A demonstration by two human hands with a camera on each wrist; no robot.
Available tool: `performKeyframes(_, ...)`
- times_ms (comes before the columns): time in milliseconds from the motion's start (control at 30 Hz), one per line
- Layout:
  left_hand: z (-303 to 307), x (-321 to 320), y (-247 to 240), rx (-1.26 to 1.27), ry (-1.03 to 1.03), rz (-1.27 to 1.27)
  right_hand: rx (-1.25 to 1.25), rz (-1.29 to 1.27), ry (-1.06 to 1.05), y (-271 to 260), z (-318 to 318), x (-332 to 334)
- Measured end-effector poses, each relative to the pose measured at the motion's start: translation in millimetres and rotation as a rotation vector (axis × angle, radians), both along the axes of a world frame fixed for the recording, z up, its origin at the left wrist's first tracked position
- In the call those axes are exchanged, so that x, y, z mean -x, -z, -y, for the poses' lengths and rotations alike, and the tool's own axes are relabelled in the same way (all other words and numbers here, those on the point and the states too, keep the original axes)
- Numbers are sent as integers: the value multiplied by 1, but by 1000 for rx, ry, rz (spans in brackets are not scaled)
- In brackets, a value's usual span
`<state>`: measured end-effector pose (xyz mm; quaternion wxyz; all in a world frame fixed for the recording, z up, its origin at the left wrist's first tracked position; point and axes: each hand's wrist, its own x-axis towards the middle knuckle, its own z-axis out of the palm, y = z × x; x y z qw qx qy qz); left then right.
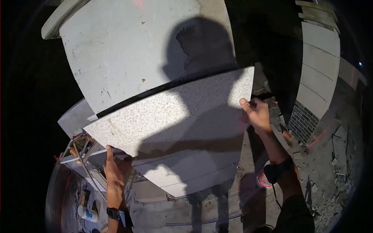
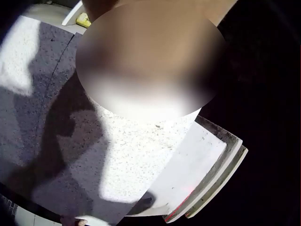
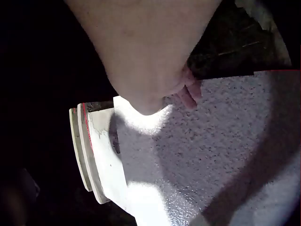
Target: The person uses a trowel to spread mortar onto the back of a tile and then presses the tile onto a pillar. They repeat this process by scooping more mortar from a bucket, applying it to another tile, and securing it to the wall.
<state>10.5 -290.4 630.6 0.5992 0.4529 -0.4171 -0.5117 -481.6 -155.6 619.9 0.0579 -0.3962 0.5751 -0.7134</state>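
A large speckled pale stone tile (image 1: pixel 155 112) stands tilted in front of a plastered pillar (image 1: pixel 116 62), a dark gap showing along its top edge. My left hand (image 1: pixel 114 173) grips its lower left edge. At the right edge my right hand (image 1: pixel 256 115) holds it, thumb on the face and the other fingers partly hidden. In the right wrist view, fingertips (image 3: pixel 190 96) show by the tile's edge. A blurred oval covers most of the left hand in the left wrist view. Below the tile, a lower pale panel (image 1: pixel 175 184) is crossed by a thin seam.
A second pillar (image 1: pixel 318 66) with dark brickwork (image 1: pixel 304 122) at its foot stands to the right. A bucket (image 1: pixel 265 178) sits near my right forearm. A white container (image 1: pixel 88 214) lies at lower left. Rubble (image 1: pixel 340 167) covers the ground at right.
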Motion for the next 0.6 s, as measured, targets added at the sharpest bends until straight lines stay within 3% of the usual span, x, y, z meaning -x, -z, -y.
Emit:
performKeyframes(100,-8,5,7,6,-15,89,6,-287,360,13,10,-3)
performKeyframes(133,-3,4,17,59,-74,275,0,-285,364,14,13,-15)
performKeyframes(200,-3,15,27,243,-274,677,363,-547,769,11,21,-42)
performKeyframes(233,-7,25,32,345,-453,898,373,-876,872,15,27,-39)
performKeyframes(300,11,33,55,646,-773,993,362,-1167,820,30,50,-47)
performKeyframes(333,28,39,61,952,-739,873,364,-1103,797,30,54,-65)
performKeyframes(367,31,52,54,1066,-785,984,376,-1083,770,35,63,-67)
performKeyframes(467,62,73,48,1188,-935,1138,369,-1094,807,41,77,-61)
performKeyframes(600,73,88,37,1407,-1025,1066,395,-1072,797,33,92,-51)
